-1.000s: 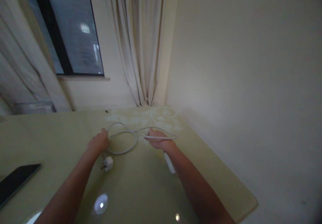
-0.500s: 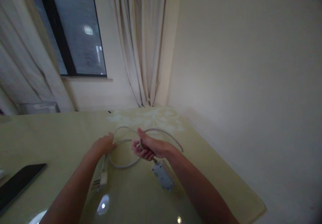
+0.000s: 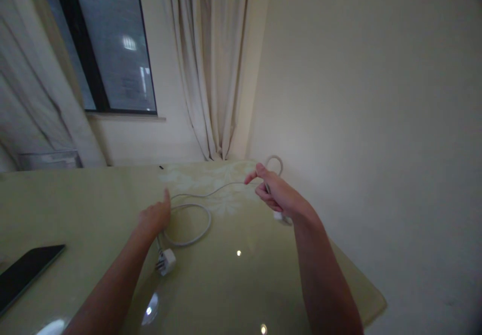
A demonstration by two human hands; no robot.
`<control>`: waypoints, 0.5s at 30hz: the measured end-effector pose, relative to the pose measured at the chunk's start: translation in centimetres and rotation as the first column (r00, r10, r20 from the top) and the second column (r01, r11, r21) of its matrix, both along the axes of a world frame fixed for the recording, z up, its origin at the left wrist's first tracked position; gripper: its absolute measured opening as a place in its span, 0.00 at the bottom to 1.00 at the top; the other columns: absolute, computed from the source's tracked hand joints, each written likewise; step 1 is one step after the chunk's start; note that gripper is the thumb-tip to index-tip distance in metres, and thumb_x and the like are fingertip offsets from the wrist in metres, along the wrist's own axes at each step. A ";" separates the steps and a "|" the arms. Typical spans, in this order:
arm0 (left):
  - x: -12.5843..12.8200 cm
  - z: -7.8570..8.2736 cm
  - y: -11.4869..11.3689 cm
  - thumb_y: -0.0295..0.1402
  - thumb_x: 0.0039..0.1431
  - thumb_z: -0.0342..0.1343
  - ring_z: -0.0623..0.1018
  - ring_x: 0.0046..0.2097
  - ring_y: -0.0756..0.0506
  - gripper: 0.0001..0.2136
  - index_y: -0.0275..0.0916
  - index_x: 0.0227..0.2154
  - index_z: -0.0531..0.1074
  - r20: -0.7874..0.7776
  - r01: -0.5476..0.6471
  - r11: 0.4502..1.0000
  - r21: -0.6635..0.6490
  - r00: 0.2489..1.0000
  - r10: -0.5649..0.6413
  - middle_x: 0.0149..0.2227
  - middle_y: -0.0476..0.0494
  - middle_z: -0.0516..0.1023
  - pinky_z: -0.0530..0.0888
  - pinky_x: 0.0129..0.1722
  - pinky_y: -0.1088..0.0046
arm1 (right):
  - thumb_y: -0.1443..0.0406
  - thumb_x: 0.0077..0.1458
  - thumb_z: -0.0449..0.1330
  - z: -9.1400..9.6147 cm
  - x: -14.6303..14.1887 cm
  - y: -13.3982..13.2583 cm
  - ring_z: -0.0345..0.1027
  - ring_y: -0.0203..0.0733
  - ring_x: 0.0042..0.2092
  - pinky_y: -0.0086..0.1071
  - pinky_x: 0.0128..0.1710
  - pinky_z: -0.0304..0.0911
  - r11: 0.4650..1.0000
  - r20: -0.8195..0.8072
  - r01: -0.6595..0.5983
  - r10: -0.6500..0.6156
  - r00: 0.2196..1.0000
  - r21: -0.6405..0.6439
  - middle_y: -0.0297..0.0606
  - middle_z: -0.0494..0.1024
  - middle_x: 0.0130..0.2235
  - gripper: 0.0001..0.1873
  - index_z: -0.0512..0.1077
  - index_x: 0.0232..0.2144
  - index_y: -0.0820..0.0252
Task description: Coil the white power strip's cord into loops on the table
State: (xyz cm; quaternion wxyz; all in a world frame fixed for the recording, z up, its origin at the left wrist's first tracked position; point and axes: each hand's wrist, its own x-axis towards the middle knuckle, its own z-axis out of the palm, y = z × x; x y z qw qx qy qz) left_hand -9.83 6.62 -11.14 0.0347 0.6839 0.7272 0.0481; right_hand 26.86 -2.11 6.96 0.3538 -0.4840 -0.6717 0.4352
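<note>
A pale power cord (image 3: 194,239) lies looped on the table and runs across to the right. My left hand (image 3: 156,218) is closed around the cord at the left of the loop, its thumb pointing up. Below that hand dangles or rests a white plug (image 3: 166,262) with its pins to the left; I cannot tell which. My right hand (image 3: 274,189) grips the cord at the far right, index finger and thumb partly stretched out, with a small bend of cord rising behind it. Mostly hidden under the right wrist is a white block (image 3: 278,216) on the cord's end.
A dark flat tablet-like device (image 3: 28,272) lies at the left of the yellow-green table (image 3: 211,295). Near the back edge is a small black object (image 3: 161,167). Curtains (image 3: 216,64) and a window stand behind, and a bare wall (image 3: 361,124) borders the table's right side.
My right hand has moved right and away with the cord, drawing part of it out straighter. The white block went along with it. The plug has turned and shifted slightly right.
</note>
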 end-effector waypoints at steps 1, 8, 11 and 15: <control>0.2 0.1 0.0 0.31 0.63 0.50 0.83 0.51 0.22 0.37 0.30 0.75 0.56 0.000 -0.015 1.000 -0.010 1.000 0.015 0.50 0.14 0.82 0.75 0.50 0.39 | 0.41 0.71 0.44 -0.2 0.4 0.2 0.51 0.36 0.21 0.29 0.24 0.51 0.982 0.152 0.150 -0.167 0.974 0.117 0.26 0.59 0.21 0.31 0.74 0.41 0.58; 0.2 0.4 0.7 0.31 0.63 0.49 0.83 0.53 0.25 0.24 0.36 0.60 0.75 0.200 -0.072 0.997 -0.016 0.977 0.073 0.49 0.21 0.83 0.74 0.53 0.44 | 0.45 0.68 0.56 -0.8 1.6 2.6 0.55 0.36 0.25 0.30 0.26 0.52 0.815 -0.209 0.406 -0.349 0.914 0.414 0.28 0.59 0.23 0.22 0.76 0.37 0.56; -0.1 0.6 1.2 0.32 0.61 0.51 0.84 0.46 0.32 0.17 0.35 0.49 0.78 0.416 -0.124 0.992 -0.014 0.902 0.118 0.39 0.29 0.84 0.77 0.45 0.57 | 0.46 0.69 0.57 -1.2 2.5 4.1 0.38 0.32 0.20 0.26 0.19 0.41 0.888 -0.709 0.412 -0.156 0.688 0.204 0.21 0.48 0.21 0.20 0.72 0.38 0.54; 0.1 0.7 1.3 0.38 0.66 0.47 0.78 0.28 0.43 0.15 0.35 0.40 0.77 0.733 -0.213 0.976 -0.035 0.659 0.171 0.27 0.41 0.79 0.74 0.28 0.69 | 0.57 0.77 0.43 -3.2 3.9 7.0 0.34 0.33 0.20 0.23 0.18 0.40 0.883 -0.848 0.431 -0.364 0.385 -0.184 0.20 0.45 0.20 0.21 0.66 0.33 0.55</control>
